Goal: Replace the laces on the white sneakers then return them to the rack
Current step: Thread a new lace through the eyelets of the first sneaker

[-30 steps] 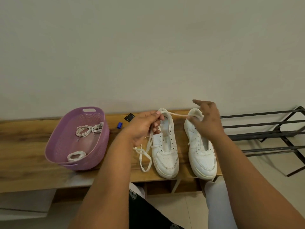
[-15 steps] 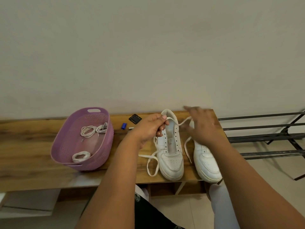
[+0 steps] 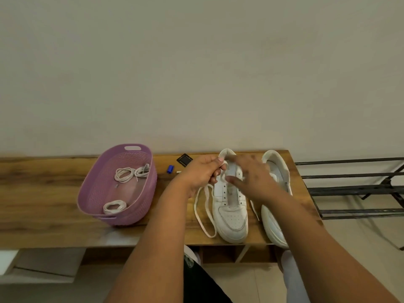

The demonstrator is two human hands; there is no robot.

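Observation:
Two white sneakers stand side by side on the wooden bench [image 3: 43, 193], toes toward me. The left sneaker [image 3: 232, 217] has bare eyelets; the right sneaker [image 3: 276, 224] is partly hidden under my right forearm. My left hand [image 3: 202, 171] pinches a white lace [image 3: 204, 213] near the left sneaker's collar, and the lace loops down onto the bench beside that shoe. My right hand [image 3: 251, 176] hovers blurred over the left sneaker's tongue with fingers spread, touching the lace's other part. A loose lace end [image 3: 254, 209] lies between the shoes.
A purple basket [image 3: 96, 193] at the left holds three coiled white laces. A small blue item [image 3: 170, 169] and a black square item [image 3: 184, 159] lie behind my left hand. A black metal shoe rack [image 3: 354, 189] stands to the right of the bench.
My right hand has moved left from the right sneaker to over the left sneaker. The stretched lace between the hands has gone slack. My left hand kept its grip.

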